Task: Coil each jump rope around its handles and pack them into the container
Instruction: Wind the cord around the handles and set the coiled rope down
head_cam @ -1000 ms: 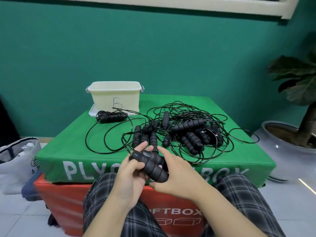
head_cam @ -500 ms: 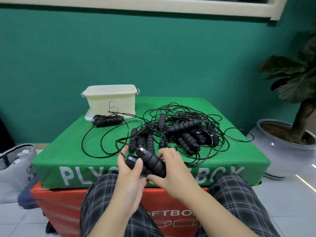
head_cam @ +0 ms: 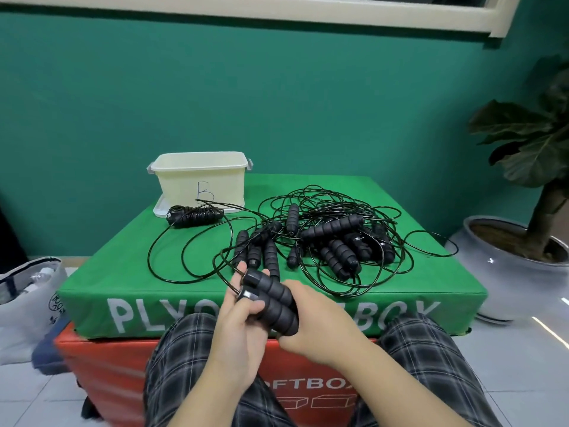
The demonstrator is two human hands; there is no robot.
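Over my lap, just off the near edge of the green padded plyo box (head_cam: 123, 272), both hands hold one pair of black ribbed foam jump-rope handles (head_cam: 272, 300) side by side. My right hand (head_cam: 314, 318) is wrapped around their lower ends, fingers curled and pressed together. My left hand (head_cam: 240, 322) supports the upper ends: thumb laid across the lower handle, index finger stretched past the caps, thin black cord (head_cam: 232, 286) looping over that finger.

Mid box to right edge: tangled pile of loose black jump ropes (head_cam: 326, 241), handles overlapping, cords looped all through it and out toward the left half of the top. Can't tell how many ropes are in the pile.

Far left corner: cream plastic container (head_cam: 200, 177), open top, letter B on its near wall, sitting on a white lid (head_cam: 160, 209). One already coiled black jump rope (head_cam: 195, 215) lies on the box top just in front of it, touching the lid edge, not inside.

Green box sits on a red padded box (head_cam: 107, 365). My plaid-trousered knees (head_cam: 431, 349) are against the red one. White bag (head_cam: 27, 291) on the floor left, potted plant (head_cam: 529, 149) right.
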